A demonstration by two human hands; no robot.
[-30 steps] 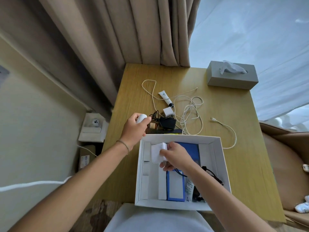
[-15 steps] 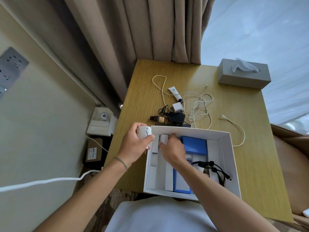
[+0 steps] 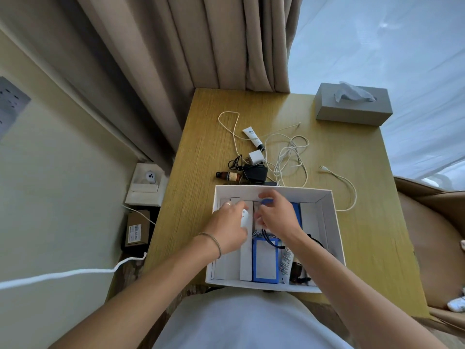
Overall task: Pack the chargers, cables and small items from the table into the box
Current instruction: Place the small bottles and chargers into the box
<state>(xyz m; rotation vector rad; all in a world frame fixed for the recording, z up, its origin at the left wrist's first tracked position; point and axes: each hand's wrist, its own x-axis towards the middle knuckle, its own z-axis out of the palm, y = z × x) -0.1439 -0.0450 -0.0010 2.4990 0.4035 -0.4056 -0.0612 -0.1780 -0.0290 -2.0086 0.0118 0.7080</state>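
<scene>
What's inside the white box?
The white box holds white dividers, a blue packet, a black cable and a tube. The left hand grips a small white thing; the right hand covers whatever lies beneath it.

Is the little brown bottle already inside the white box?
No, the small brown glass bottle lies on the wooden table, just beyond the far wall of the white cardboard box.
</scene>
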